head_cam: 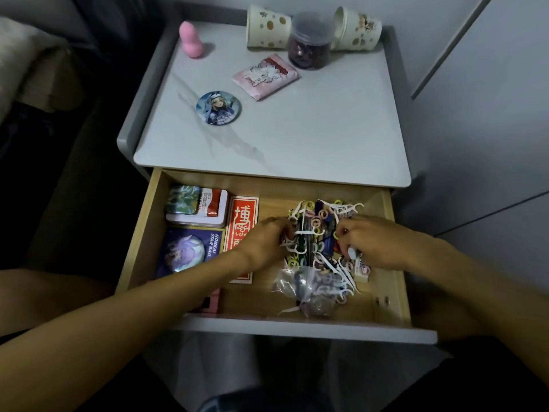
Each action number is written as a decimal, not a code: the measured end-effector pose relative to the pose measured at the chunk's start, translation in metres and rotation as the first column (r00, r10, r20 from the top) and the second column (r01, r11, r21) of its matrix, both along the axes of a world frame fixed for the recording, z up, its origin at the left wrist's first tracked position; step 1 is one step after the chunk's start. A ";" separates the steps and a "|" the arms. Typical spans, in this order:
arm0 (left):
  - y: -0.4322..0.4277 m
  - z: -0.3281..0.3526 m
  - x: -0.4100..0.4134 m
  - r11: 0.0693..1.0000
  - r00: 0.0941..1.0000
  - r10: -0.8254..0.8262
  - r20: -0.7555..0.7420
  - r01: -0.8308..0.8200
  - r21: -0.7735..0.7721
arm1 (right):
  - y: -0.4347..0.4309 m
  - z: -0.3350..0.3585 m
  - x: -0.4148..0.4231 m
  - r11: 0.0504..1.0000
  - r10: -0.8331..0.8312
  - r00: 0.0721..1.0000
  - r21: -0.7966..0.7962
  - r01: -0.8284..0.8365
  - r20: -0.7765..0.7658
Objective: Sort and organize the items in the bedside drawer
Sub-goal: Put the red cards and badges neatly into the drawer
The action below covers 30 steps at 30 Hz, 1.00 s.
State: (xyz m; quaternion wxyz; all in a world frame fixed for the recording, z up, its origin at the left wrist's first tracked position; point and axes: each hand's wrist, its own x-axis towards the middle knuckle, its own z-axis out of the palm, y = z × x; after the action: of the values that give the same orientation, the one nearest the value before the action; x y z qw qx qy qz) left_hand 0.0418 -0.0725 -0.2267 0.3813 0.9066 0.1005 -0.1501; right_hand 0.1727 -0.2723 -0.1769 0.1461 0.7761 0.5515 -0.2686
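The wooden bedside drawer (pixel 389 263) stands pulled out below the nightstand top. In its right half lies a tangled pile (pixel 319 221) of white floss picks and small coloured hair ties, partly on a clear plastic bag (pixel 300 288). My left hand (pixel 264 245) has its curled fingers in the pile's left side and grips several white floss picks. My right hand (pixel 374 242) reaches into the pile's right side, fingers curled round small items, with a small white tube (pixel 353 252) under the thumb. What exactly the right fingers pinch is hidden.
In the drawer's left half: a tin (pixel 197 208), a red card box (pixel 242 230), a purple badge card (pixel 190 251) and a pink item (pixel 212 301). On the nightstand top (pixel 312 138): a round badge (pixel 219 107), pink packet (pixel 265 76), pink sponge (pixel 190 40), dark jar (pixel 310 43), two paper cups (pixel 267 26).
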 end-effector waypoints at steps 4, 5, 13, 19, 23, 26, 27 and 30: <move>0.005 0.000 0.003 0.972 0.985 0.145 -0.093 -0.159 -0.174 | 0.007 0.010 0.004 0.995 -0.091 0.988 -0.051 0.085 -0.124; 0.006 -0.001 0.003 0.960 0.979 0.168 -0.113 -0.189 -0.205 | 0.011 0.011 0.004 0.993 -0.112 0.985 0.018 0.116 -0.128; 0.001 0.008 0.003 0.992 0.999 0.053 0.010 -0.054 0.110 | 0.037 -0.013 -0.019 0.952 0.080 0.996 0.295 -0.085 0.028; -0.007 0.010 -0.003 0.992 0.999 -0.025 0.026 0.021 0.124 | 0.044 -0.013 -0.025 0.953 0.146 0.983 0.252 -0.170 0.110; -0.015 0.006 -0.004 0.999 0.999 -0.001 0.046 -0.001 0.040 | 0.042 -0.001 -0.020 0.959 0.119 0.983 0.242 -0.150 0.139; -0.020 0.004 -0.002 0.996 0.998 0.062 0.011 -0.061 -0.060 | 0.032 0.008 -0.012 0.962 0.107 0.978 0.230 -0.148 0.180; -0.021 0.004 -0.001 0.994 0.997 0.079 0.005 -0.078 -0.077 | 0.028 0.011 -0.009 0.967 0.090 0.977 0.218 -0.132 0.191; -0.022 0.005 0.002 0.992 0.994 0.109 0.012 -0.108 -0.066 | 0.019 0.020 -0.002 0.986 0.056 0.967 0.137 -0.092 0.248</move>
State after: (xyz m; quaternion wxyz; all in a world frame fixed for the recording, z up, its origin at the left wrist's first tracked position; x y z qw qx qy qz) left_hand 0.0440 -0.0945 -0.2219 0.4191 0.8881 0.1417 -0.1252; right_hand 0.1705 -0.2529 -0.1571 0.1647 0.7908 0.5763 -0.1243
